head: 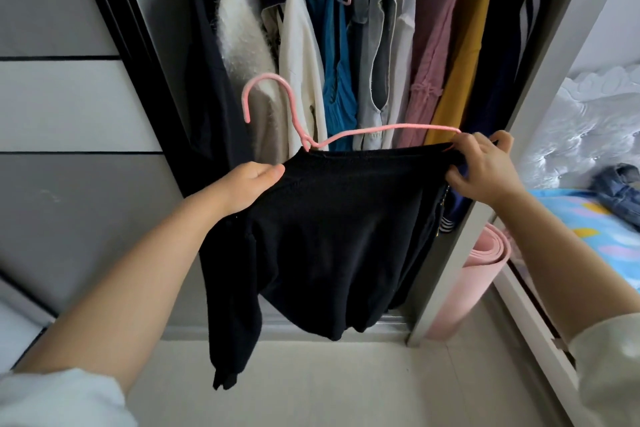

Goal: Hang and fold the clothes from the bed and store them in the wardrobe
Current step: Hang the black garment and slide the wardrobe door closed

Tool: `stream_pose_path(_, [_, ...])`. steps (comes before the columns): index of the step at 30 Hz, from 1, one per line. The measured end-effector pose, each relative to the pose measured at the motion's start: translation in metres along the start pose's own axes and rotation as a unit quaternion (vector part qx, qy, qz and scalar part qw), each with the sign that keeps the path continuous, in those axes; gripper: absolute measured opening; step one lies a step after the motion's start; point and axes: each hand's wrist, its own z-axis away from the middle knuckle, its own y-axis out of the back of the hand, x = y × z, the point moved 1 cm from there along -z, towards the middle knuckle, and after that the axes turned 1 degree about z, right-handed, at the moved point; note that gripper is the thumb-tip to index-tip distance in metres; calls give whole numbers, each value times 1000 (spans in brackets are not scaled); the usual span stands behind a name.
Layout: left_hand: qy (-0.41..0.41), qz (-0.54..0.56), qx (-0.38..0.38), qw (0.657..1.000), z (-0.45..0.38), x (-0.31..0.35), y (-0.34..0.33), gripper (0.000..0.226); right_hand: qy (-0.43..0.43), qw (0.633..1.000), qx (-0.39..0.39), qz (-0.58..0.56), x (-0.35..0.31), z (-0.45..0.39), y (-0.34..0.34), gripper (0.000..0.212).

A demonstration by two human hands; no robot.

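A black sweater (332, 236) hangs in front of the open wardrobe (346, 45), partly on a pink wire hanger (381, 130). The hanger's hook curls up at the left, and its right arm lies above the sweater's neckline. My left hand (247, 185) grips the sweater's left shoulder. My right hand (485, 166) pinches the sweater's right shoulder at the hanger's right end. One sleeve dangles down at the lower left.
Several garments hang in the wardrobe: white fluffy, cream, teal, grey, pink, mustard and dark ones. A grey sliding door (69, 149) stands at the left. A rolled pink mat (474, 281) leans beside the wardrobe frame. The bed (595, 218) at the right holds jeans (620, 191).
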Motion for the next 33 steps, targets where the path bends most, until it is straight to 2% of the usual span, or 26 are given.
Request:
stream_pose_path(2, [1, -33, 15, 999, 0, 0, 0, 42, 22, 1000, -3, 4, -7, -1, 1, 48])
stream_pose_path(3, [4, -45, 28, 999, 0, 0, 1, 37, 28, 1000, -6, -1, -10, -2, 1, 48])
stream_pose_path(5, [2, -60, 56, 997, -1, -4, 4, 39, 38, 999, 12, -10, -14, -5, 4, 42])
stream_pose_path(8, [5, -82, 105, 991, -1, -9, 13, 42, 59, 994, 84, -25, -24, -12, 15, 33])
stream_pose_path(11, [-4, -105, 157, 982, 0, -16, 17, 44, 35, 986, 150, -58, -45, -14, 29, 30])
stream_pose_path(14, [-14, -125, 176, 976, 0, -23, 21, 45, -25, 992, 101, -77, -58, -17, 37, 42])
stream_pose_path(15, [-17, -133, 177, 975, 0, -26, 22, 45, -4, 994, 82, -72, -60, -18, 39, 44])
stream_pose_path(17, [-25, -161, 169, 972, 1, -33, 24, 46, 126, 987, 64, -76, -64, -20, 40, 44])
stream_pose_path(19, [-42, -200, 151, 967, 4, -32, 24, 61, 233, 966, 12, -112, -68, -17, 38, 56])
stream_pose_path(21, [-71, -242, 122, 960, 4, -28, 21, 82, 284, 950, -20, -130, -71, -11, 33, 64])
stream_pose_path(22, [-76, -266, 105, 955, 2, -27, 19, 80, 292, 947, -29, -129, -76, -10, 32, 65])
stream_pose_path(24, [-74, -310, 80, 945, 1, -18, 12, 52, 292, 948, -24, -122, -83, -14, 31, 66])
stream_pose_path(26, [-84, -321, 70, 941, 1, -4, 1, 39, 281, 951, 2, -129, -92, -25, 25, 66])
stream_pose_path(29, [-105, -293, 75, 947, 1, 15, -16, 42, 237, 959, 43, -148, -110, -33, 10, 66])
stream_pose_path(31, [-113, -262, 97, 953, 1, 20, -19, 44, 170, 966, 68, -182, -118, -37, 1, 67])
stream_pose_path(33, [-123, -238, 130, 954, 2, 18, -17, 45, 116, 964, 94, -221, -114, -37, -1, 57])
